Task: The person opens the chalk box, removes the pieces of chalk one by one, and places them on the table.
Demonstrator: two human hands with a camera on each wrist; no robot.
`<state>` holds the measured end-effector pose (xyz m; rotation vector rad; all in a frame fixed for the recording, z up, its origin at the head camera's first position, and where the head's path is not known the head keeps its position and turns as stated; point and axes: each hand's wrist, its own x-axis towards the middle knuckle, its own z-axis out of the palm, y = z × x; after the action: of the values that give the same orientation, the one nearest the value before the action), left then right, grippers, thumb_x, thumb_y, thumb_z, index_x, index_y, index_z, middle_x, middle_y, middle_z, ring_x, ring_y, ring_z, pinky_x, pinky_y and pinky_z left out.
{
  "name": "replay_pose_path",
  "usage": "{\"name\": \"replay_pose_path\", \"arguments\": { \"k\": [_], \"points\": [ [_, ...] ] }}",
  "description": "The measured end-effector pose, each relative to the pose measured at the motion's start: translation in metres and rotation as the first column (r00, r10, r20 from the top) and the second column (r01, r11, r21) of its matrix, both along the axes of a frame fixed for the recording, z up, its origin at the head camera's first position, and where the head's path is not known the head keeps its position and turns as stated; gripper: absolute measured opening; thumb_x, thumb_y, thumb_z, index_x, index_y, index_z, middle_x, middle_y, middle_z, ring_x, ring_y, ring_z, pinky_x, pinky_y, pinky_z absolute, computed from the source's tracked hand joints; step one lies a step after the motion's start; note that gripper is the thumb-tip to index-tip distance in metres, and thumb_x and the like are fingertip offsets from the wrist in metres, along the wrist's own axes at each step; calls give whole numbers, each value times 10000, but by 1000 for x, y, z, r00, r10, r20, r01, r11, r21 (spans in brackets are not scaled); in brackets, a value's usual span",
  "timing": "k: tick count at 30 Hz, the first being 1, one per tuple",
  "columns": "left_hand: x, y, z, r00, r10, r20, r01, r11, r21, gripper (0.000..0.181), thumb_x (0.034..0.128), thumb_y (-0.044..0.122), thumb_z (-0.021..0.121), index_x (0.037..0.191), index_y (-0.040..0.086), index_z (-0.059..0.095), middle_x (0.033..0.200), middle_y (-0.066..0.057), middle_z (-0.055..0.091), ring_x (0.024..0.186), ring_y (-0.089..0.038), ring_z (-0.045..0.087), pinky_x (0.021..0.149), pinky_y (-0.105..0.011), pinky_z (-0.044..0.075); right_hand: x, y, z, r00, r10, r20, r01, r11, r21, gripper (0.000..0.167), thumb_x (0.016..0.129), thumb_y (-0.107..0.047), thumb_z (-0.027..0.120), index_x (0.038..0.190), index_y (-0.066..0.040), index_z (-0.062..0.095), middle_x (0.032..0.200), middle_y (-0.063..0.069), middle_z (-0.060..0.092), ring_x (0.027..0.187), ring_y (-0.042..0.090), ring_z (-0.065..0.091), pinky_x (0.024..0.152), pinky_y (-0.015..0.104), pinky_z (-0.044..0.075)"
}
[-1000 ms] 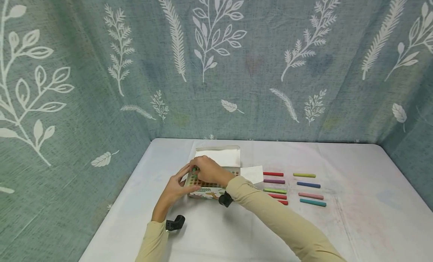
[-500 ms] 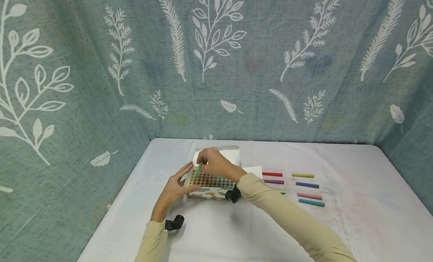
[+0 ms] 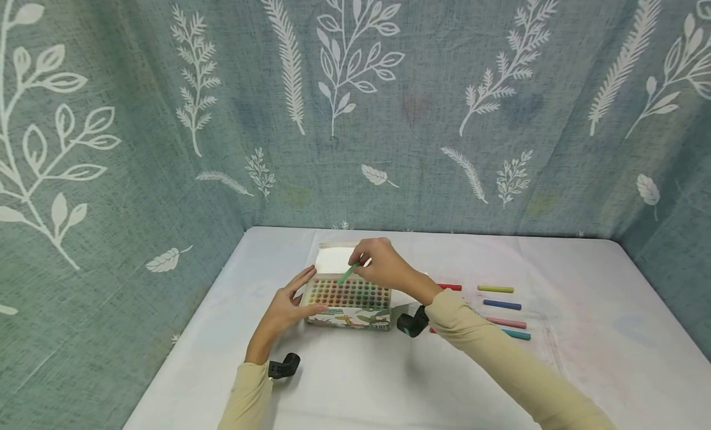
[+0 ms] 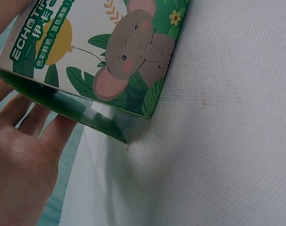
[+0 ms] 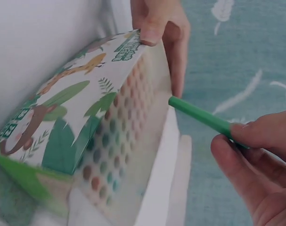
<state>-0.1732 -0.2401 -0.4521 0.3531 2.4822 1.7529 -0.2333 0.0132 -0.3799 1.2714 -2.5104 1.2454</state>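
Observation:
A patterned cardboard box (image 3: pixel 349 319) with an animal print stands at the middle left of the table, its lid folded back. Rows of round, coloured ends (image 5: pixel 115 127) fill its top. My left hand (image 3: pixel 284 310) grips the box's left end, thumb on the front edge and fingers around the side. Between thumb and fingers, my right hand (image 3: pixel 383 264) pinches a green crayon (image 5: pixel 201 115), held slantwise just above the box's back edge, apart from the rows. The left wrist view shows the box's elephant side (image 4: pixel 133 52) and my left fingers behind its edge.
Loose crayons lie on the white table (image 3: pixel 355 380) right of the box, among them a yellow-green one (image 3: pixel 495 289), a blue one (image 3: pixel 502 305) and a pink one (image 3: pixel 507 323). My right forearm covers part of them. A patterned curtain (image 3: pixel 355 171) hangs behind and at the sides.
My right hand has drawn the green crayon up from the box's left rows and carried it rightwards. My left hand stays on the box.

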Motion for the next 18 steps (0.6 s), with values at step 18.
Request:
{"name": "replay_pose_path", "arguments": {
  "k": [18],
  "points": [
    [1, 1, 2, 1000, 7, 6, -6, 1000, -15, 849, 797, 143, 780, 1491, 83, 295, 1562, -77, 166, 1429, -302, 110, 1119, -569, 190, 16, 55, 4, 993, -92, 72, 99, 991, -90, 97, 802, 33, 721, 888, -13, 718, 900, 73, 670, 812, 192, 647, 709, 227, 569]
  ]
}}
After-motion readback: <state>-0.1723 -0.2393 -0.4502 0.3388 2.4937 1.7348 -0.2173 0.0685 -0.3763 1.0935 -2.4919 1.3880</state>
